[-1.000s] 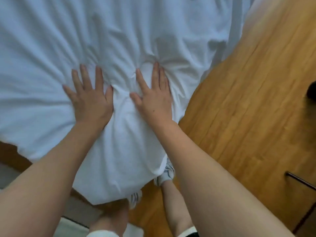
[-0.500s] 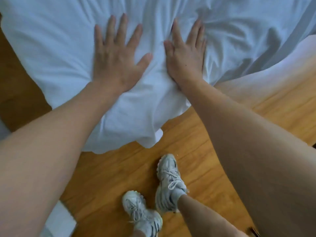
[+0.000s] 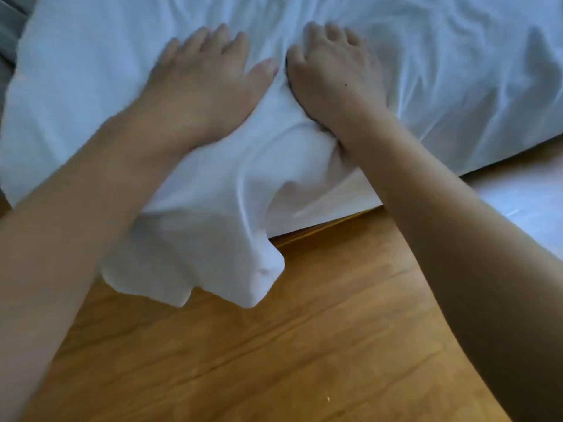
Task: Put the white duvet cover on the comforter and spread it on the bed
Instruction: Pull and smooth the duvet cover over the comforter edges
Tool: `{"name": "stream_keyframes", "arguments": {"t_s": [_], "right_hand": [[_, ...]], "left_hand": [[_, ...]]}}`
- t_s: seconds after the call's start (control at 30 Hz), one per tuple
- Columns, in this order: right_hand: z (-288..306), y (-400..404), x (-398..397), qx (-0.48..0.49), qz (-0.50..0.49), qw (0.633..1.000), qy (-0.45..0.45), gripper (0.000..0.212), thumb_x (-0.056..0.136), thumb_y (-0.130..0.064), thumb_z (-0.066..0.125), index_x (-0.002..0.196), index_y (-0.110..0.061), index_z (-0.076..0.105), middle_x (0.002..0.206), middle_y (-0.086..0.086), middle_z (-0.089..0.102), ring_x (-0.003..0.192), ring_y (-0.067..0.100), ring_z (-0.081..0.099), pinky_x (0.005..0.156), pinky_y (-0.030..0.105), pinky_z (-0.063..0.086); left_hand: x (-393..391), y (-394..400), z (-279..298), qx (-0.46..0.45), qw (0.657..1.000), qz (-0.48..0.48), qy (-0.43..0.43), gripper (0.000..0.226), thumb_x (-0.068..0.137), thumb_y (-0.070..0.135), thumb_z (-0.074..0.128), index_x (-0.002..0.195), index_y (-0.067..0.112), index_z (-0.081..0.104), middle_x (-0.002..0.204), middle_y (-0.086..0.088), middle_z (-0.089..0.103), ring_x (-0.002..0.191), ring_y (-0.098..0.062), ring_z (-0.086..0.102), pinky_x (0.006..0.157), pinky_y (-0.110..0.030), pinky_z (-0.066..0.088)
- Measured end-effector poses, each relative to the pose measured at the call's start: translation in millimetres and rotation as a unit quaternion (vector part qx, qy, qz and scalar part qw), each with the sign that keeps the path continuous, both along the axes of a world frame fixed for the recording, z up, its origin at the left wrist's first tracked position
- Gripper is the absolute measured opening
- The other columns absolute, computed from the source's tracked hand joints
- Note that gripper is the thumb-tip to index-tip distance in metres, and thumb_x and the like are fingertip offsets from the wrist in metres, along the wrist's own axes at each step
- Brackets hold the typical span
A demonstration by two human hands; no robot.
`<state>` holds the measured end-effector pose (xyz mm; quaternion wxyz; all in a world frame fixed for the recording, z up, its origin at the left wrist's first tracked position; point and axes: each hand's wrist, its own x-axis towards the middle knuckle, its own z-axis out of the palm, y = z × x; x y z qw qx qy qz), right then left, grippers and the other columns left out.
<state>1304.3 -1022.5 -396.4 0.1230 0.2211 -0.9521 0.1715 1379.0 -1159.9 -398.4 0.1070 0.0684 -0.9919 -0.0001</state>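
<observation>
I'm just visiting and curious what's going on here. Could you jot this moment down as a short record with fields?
activity: pressing a white duvet cover flat on a bed
left hand: flat on the cover, fingers spread
right hand: on the cover, fingers somewhat bent, fabric bunched beside it
cover corner: hangs off the bed edge
floor: wood

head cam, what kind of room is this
Most likely a bedroom: a white duvet cover lies spread over a bed, its corner hanging over a wooden floor, with both hands pressing it flat.
</observation>
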Motion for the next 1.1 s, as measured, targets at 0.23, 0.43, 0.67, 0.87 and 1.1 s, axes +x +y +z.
{"name": "stream_keyframes", "arguments": {"t_s": [0.23, 0.43, 0.67, 0.87, 1.1], "right_hand": [[-44.2, 33.0, 47.1, -0.136, 0.043, 0.965, 0.219, 0.04, 0.098, -0.033, 0.031, 0.114, -0.015, 0.063, 0.122, 0.007, 0.063, 0.118, 0.026, 0.053, 0.095, 0.033, 0.034], [-150.5, 99.9, 86.4, -0.103, 0.159, 0.934, 0.303, 0.053, 0.098, -0.033, 0.049, 0.14, -0.005, 0.034, 0.148, 0.022, 0.034, 0.136, 0.035, 0.035, 0.112, 0.046, 0.031], [-183.5, 106.2, 104.4, -0.033, 0.185, 0.935, 0.301, 0.056, 0.094, -0.037, 0.056, 0.137, -0.009, 0.032, 0.144, 0.017, 0.034, 0.131, 0.032, 0.035, 0.109, 0.045, 0.034], [-182.0, 84.4, 132.1, -0.054, 0.251, 0.918, 0.302, 0.051, 0.092, -0.031, 0.058, 0.133, -0.01, 0.036, 0.139, 0.024, 0.048, 0.13, 0.034, 0.039, 0.111, 0.042, 0.03], [-166.1, 82.2, 141.1, -0.084, 0.286, 0.895, 0.331, 0.059, 0.091, -0.039, 0.061, 0.134, -0.008, 0.035, 0.137, 0.022, 0.047, 0.128, 0.034, 0.042, 0.108, 0.047, 0.037]], "left_hand": [[76.6, 43.9, -37.2, -0.083, 0.965, -0.042, 0.245, 0.066, 0.094, 0.058, 0.033, 0.139, 0.012, 0.042, 0.14, -0.016, 0.049, 0.129, -0.036, 0.043, 0.107, -0.047, 0.031], [168.5, 67.1, -138.3, -0.145, 0.9, -0.281, 0.299, 0.05, 0.084, 0.026, 0.066, 0.13, 0.013, 0.049, 0.144, -0.017, 0.041, 0.138, -0.034, 0.034, 0.116, -0.052, 0.02], [178.6, 43.7, -203.6, -0.227, 0.894, -0.241, 0.303, 0.065, 0.085, 0.008, 0.068, 0.142, 0.012, 0.037, 0.144, -0.018, 0.035, 0.147, -0.031, 0.017, 0.12, -0.051, 0.006], [174.7, 38.9, -178.4, -0.202, 0.879, -0.195, 0.385, 0.045, 0.093, -0.002, 0.054, 0.135, 0.011, 0.047, 0.14, -0.016, 0.04, 0.145, -0.028, 0.024, 0.119, -0.048, 0.009], [175.9, 16.8, -133.4, -0.219, 0.88, -0.102, 0.409, 0.04, 0.081, -0.002, 0.055, 0.116, 0.013, 0.069, 0.128, -0.013, 0.054, 0.116, -0.03, 0.049, 0.086, -0.041, 0.038]]}}
